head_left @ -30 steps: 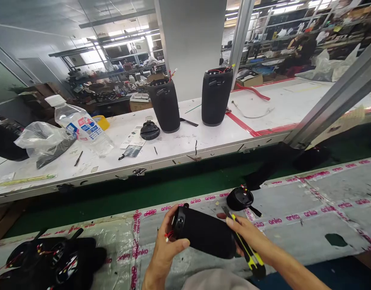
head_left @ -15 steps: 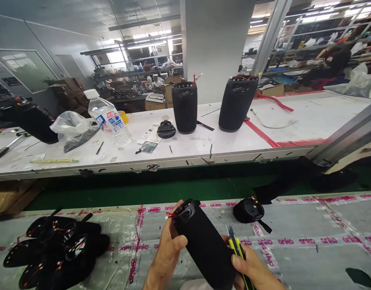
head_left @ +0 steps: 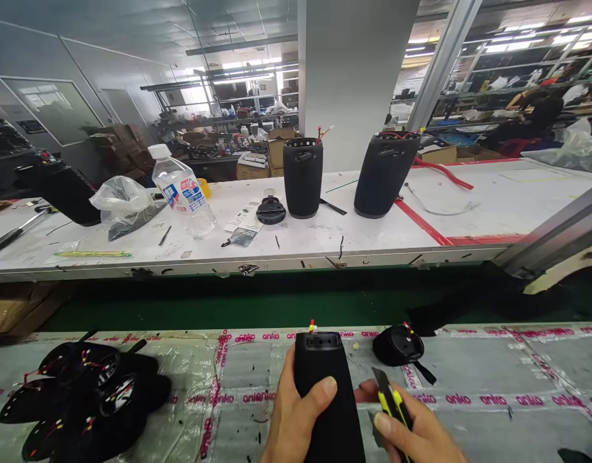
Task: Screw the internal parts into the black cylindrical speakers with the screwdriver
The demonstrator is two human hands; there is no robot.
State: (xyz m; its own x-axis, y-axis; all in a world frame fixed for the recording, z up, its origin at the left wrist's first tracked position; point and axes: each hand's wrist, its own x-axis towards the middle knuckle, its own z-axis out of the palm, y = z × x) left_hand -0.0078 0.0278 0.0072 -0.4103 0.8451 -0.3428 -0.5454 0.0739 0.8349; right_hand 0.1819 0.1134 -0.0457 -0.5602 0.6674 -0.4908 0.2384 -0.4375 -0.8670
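Observation:
My left hand (head_left: 298, 411) is wrapped round a black fabric-covered speaker housing (head_left: 330, 405), thumb across its front. The housing stands nearly upright, with a small port panel at its top and red and yellow wire connectors poking out behind. Just right of it, my right hand (head_left: 418, 424) grips a yellow and black utility knife (head_left: 392, 400), blade pointing up and apart from the housing. A dark thin piece (head_left: 376, 429) shows by the right thumb; I cannot tell what it is. Another short black housing (head_left: 396, 346) lies beyond the knife, wires at its open end.
Several black housings (head_left: 78, 399) with wires lie piled at the left on the plastic-covered bench (head_left: 242, 418). On the white shelf (head_left: 218, 251) stand two more housings (head_left: 303, 177), a plastic bottle (head_left: 187, 199), a plastic bag (head_left: 125, 206) and a round black part (head_left: 270, 210).
My left hand has turned the housing from a slant to nearly upright, its port panel now facing me. The knife has moved slightly right, away from the fabric.

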